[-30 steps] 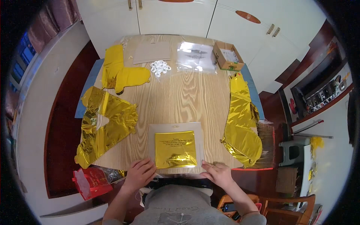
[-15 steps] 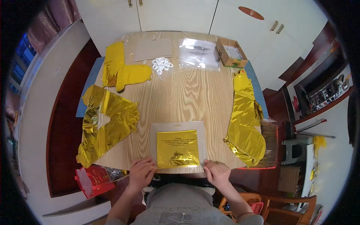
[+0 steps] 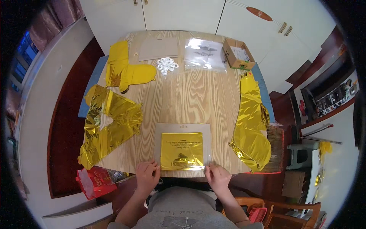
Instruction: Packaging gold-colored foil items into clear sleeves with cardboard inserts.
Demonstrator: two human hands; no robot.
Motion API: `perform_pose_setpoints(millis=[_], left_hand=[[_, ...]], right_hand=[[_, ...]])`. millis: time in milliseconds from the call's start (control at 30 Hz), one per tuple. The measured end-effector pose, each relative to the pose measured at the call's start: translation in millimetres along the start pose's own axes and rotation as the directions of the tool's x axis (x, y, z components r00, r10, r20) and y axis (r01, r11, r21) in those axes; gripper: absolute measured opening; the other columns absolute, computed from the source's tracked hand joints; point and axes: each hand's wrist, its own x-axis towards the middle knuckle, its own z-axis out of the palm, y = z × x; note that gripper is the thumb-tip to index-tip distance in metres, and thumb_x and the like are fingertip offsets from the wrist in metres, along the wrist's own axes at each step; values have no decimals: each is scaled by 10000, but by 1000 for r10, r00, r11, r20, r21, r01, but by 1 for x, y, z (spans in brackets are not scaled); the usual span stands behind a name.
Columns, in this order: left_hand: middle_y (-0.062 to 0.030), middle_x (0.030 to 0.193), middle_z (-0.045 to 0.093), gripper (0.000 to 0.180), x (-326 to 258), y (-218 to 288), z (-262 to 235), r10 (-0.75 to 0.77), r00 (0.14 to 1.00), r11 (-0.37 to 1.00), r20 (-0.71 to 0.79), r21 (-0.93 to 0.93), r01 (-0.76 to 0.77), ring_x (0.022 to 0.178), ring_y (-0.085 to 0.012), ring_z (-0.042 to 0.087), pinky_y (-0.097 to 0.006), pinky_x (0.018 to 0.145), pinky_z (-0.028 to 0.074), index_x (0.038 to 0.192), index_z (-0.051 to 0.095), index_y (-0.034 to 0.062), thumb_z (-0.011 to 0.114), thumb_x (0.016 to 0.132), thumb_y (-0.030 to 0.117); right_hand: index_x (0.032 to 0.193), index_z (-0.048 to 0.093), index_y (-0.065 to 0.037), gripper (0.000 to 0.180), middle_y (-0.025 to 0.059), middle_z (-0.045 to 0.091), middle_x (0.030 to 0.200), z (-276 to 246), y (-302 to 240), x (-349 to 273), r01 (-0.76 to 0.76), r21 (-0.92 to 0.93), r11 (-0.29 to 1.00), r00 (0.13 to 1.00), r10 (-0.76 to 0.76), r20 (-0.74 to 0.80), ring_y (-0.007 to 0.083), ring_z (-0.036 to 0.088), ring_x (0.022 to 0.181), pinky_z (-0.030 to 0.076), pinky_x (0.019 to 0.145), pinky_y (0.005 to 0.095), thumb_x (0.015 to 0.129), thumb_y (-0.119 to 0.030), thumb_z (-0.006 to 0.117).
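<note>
At the table's near edge lies a clear plastic bag (image 3: 183,168), printed with small dark text. Inside it are a grey-beige card (image 3: 206,142) and a folded gold foil balloon (image 3: 182,152). My left hand (image 3: 147,178) pinches the bag's lower left corner, fingers curled together. At the lower right corner my right hand (image 3: 218,178) closes thumb and fingers on the bag's edge. Flat gold foil balloons lie unfolded on both sides: a large one (image 3: 110,126) at left, an L-shaped one (image 3: 124,70) behind it, and a long one (image 3: 249,126) at right.
Along the far side are a beige card (image 3: 158,49), a pile of white rings (image 3: 167,65), clear plastic bags (image 3: 206,55) and a small cardboard box (image 3: 239,54). A red bag (image 3: 95,183) sits below the left edge; a wooden chair (image 3: 293,208) stands lower right.
Both hands have curled from lying at the bag's corners into tighter pinches on them. The view has shifted slightly; the bag and balloons stay in place on the table.
</note>
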Motion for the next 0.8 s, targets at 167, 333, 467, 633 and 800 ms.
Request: perform_pose_setpoints(millis=[167, 333, 467, 633, 800], left_hand=[[-101, 840, 636, 158, -1, -2, 3, -25, 999, 1000, 21, 9, 25, 815, -287, 619, -415, 762, 449, 729, 556, 56, 710, 740, 21], [-97, 802, 610, 174, 4, 6, 4, -14, 1000, 995, 11, 100, 13, 775, -290, 603, -417, 740, 445, 721, 547, 57, 714, 708, 12], [-103, 766, 574, 197, 7, 11, 4, -48, 999, 992, 14, 118, 46, 785, -294, 592, -415, 703, 451, 704, 522, 56, 711, 706, 2], [-129, 809, 546, 217, -2, 3, 11, -86, 996, 992, -19, 90, 87, 770, -308, 563, -427, 667, 457, 761, 498, 52, 690, 703, -28], [-139, 907, 536, 236, 4, 10, 6, -138, 990, 987, -1, 80, 138, 771, -326, 552, -437, 696, 457, 851, 508, 57, 675, 712, -37]], right_hand=[[778, 587, -70, 170, 92, 584, 684, 1, -6, 0, -82, -5, 997, 996, 82, 42, 269, 596, 531, 475, 473, 361, 768, -99, 754], [819, 590, -64, 144, 105, 586, 777, 1, -11, 2, -203, -79, 976, 966, 213, 147, 284, 608, 548, 489, 460, 386, 801, -137, 713], [921, 589, -63, 184, 111, 591, 868, 3, -14, 7, -220, -117, 969, 964, 234, 130, 286, 632, 577, 521, 474, 389, 805, -158, 696], [1050, 571, -78, 296, 108, 588, 932, 0, -18, 12, -265, -114, 957, 955, 277, 105, 279, 647, 598, 535, 488, 386, 803, -170, 706], [1035, 601, -93, 256, 100, 594, 962, -1, -17, 9, -245, -154, 957, 951, 268, 155, 271, 656, 624, 541, 501, 382, 816, -173, 707]])
